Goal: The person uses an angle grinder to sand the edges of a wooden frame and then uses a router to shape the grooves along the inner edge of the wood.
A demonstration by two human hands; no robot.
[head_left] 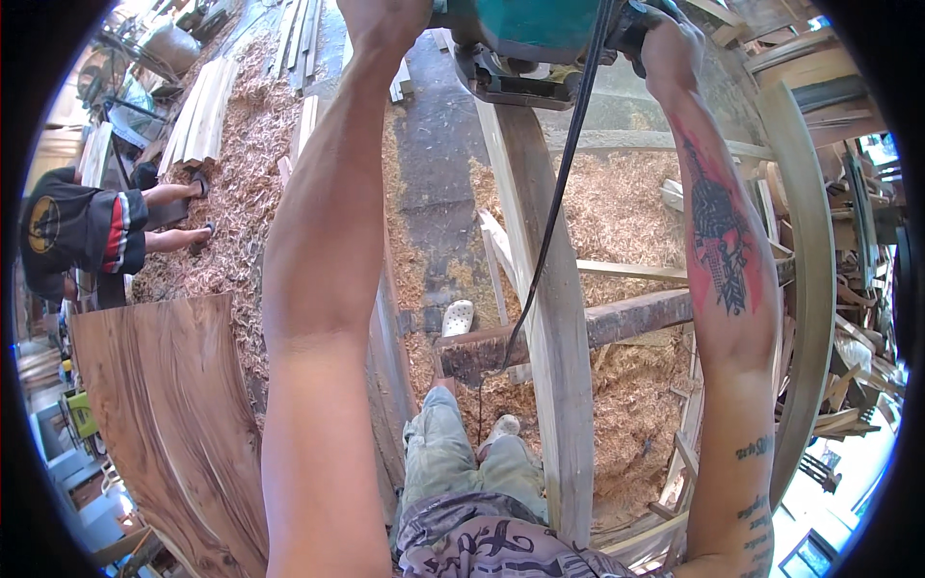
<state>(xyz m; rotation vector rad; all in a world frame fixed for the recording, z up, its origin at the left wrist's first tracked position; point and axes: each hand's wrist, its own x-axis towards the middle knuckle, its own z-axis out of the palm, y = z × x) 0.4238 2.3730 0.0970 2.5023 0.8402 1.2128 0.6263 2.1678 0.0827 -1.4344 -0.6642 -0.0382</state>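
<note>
While over the beam (561,318), teal tool (525,29) between left hand (388,19) (grip unclear) and right hand (672,50) round its handle (632,31).

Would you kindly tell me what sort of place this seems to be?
Most likely a woodworking shop: there are heaps of wood shavings, a teal power tool at the far end of a long wooden beam, and a wide wood slab.
</note>
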